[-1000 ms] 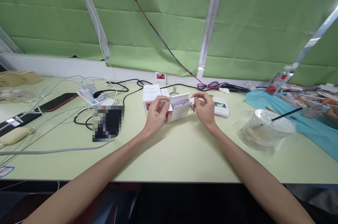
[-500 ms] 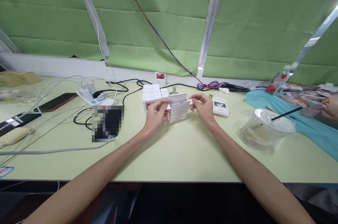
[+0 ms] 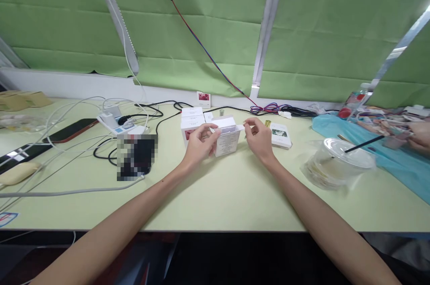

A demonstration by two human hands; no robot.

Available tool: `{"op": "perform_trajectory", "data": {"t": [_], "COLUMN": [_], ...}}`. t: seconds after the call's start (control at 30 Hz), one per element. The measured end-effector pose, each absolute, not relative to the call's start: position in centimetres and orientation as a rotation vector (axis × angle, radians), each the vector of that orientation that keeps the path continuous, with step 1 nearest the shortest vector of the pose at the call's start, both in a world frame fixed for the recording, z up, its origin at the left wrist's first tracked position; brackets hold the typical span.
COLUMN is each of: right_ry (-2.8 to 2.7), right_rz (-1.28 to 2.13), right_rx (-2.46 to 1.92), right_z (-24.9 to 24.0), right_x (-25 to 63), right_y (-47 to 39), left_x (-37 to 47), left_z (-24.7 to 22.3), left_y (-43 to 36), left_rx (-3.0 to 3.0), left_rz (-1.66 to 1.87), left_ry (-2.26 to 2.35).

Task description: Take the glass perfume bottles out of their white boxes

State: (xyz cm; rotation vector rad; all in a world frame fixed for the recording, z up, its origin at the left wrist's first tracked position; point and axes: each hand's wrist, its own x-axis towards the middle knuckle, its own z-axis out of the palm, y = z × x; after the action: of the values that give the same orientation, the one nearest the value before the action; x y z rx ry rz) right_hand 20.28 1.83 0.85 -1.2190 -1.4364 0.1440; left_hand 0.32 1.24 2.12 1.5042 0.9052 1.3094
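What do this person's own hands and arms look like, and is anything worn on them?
The left hand and right hand are bare, with no gloves. No watch or bracelet shows on either wrist, and no ring can be made out. No sleeve covers the left forearm or right forearm.

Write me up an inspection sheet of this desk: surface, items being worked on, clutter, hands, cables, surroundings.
Surface: pale green tabletop; no spill seen.
Work items: open-topped white box between the hands; stacked white boxes behind; flat white box on the right.
Clutter: lidded cup with black straw, blue sheet, dark phone.
Hands: left grip on the box's left side; right grip pinching its right flap.
Cables: tangled white and black ones around the power strip; red-blue bundle at the back.
Surroundings: green blind; another person's hand at far right.
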Motion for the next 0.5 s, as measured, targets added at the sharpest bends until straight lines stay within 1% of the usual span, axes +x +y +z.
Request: {"op": "perform_trajectory", "data": {"t": [0.1,0.23,0.33,0.5], "right_ry": [-1.405,-1.324,-1.337,-1.474], "right_rz": [-0.123,-0.386,-0.426,-0.312], "right_rx": [-1.292,-1.57,-1.776,-2.04], "right_z": [0.9,0.9,0.8,0.5], "right_x": [21.4,23.5,24.6,24.9], "right_y": [2.3,3.0,3.3,3.3], "left_x": [0.2,0.2,0.2,0.1], "left_z": [1.9,1.6,1.5,1.4], "left_y": [1.4,1.5,1.4,1.3], "left_rx": [1.517,1.566,1.642,1.75], "left_rz": [1.303,1.293,1.304,1.316], "left_ry": [0.896,0.919,0.936,0.99]}}
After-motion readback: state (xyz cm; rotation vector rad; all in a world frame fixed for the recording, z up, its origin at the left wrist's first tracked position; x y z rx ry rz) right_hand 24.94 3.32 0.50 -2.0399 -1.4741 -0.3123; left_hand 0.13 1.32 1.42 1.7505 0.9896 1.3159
